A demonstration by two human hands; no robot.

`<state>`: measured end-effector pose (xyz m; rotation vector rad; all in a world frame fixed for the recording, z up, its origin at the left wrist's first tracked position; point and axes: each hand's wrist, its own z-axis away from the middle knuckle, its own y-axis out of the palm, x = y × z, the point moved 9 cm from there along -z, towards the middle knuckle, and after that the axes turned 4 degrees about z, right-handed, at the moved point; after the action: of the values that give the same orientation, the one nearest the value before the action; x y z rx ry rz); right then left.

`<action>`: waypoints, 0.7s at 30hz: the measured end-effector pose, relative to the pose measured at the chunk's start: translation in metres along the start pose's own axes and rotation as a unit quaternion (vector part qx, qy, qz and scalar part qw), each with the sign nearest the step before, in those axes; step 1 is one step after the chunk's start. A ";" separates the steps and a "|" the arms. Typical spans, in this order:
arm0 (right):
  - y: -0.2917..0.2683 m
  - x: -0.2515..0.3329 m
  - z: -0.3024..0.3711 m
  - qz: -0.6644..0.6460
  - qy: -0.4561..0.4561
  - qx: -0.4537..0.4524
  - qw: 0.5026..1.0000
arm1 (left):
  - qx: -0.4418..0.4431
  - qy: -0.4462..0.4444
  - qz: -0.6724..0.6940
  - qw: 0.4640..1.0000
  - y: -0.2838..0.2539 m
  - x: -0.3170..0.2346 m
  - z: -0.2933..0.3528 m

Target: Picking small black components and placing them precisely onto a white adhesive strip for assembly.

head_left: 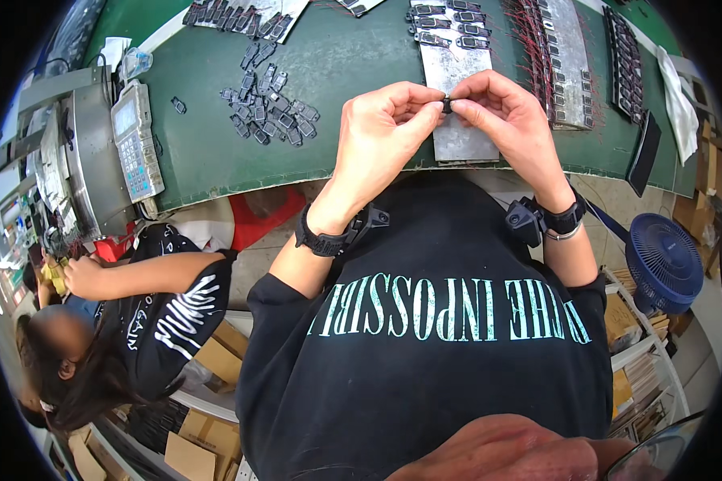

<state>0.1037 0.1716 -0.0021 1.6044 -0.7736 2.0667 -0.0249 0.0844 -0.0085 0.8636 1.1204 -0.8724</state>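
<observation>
Both of my hands meet over the near part of a grey metal plate (464, 146). Pinched between the thumb and fingers of my left hand (377, 132) and those of my right hand (512, 124) is one small black plastic part (447, 105). The fingertips cover most of it, so its details are hidden. On the far part of the plate, small black parts with silvery faces (433, 38) lie in two columns. To the left, a loose pile of similar small black parts (273, 112) rests on the green tabletop (353, 68).
A second metal plate (573, 64) with red wires and parts stands right, beside a black tray (624, 68). A grey keypad device (135, 140) sits at the table's left. Another person (160, 276) works at left; a blue fan (664, 260) stands at right.
</observation>
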 end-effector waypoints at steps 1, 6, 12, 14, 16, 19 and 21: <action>0.001 -0.001 -0.001 -0.013 -0.001 0.006 1.000 | 0.004 0.004 -0.003 1.000 0.000 0.001 -0.001; 0.000 -0.003 -0.002 -0.016 0.011 0.046 0.999 | 0.015 0.002 0.005 1.000 0.004 0.001 0.000; -0.001 -0.003 -0.007 -0.030 0.030 0.095 0.995 | 0.047 -0.027 -0.018 0.998 0.009 -0.003 0.001; 0.000 -0.004 -0.007 -0.035 0.029 0.102 0.994 | 0.043 -0.029 -0.025 0.998 0.010 -0.002 0.002; 0.000 -0.006 -0.006 -0.024 0.022 0.106 0.994 | 0.045 -0.032 -0.029 0.998 0.011 0.000 0.002; 0.001 -0.007 -0.003 -0.002 0.010 0.113 0.993 | 0.046 -0.037 -0.035 0.998 0.013 0.003 0.003; -0.001 0.001 0.000 -0.004 -0.002 0.104 0.995 | 0.035 -0.033 0.001 0.999 0.014 0.001 0.003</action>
<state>0.1034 0.1723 -0.0011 1.7155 -0.5673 2.2002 -0.0112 0.0873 -0.0069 0.8860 1.0367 -0.9363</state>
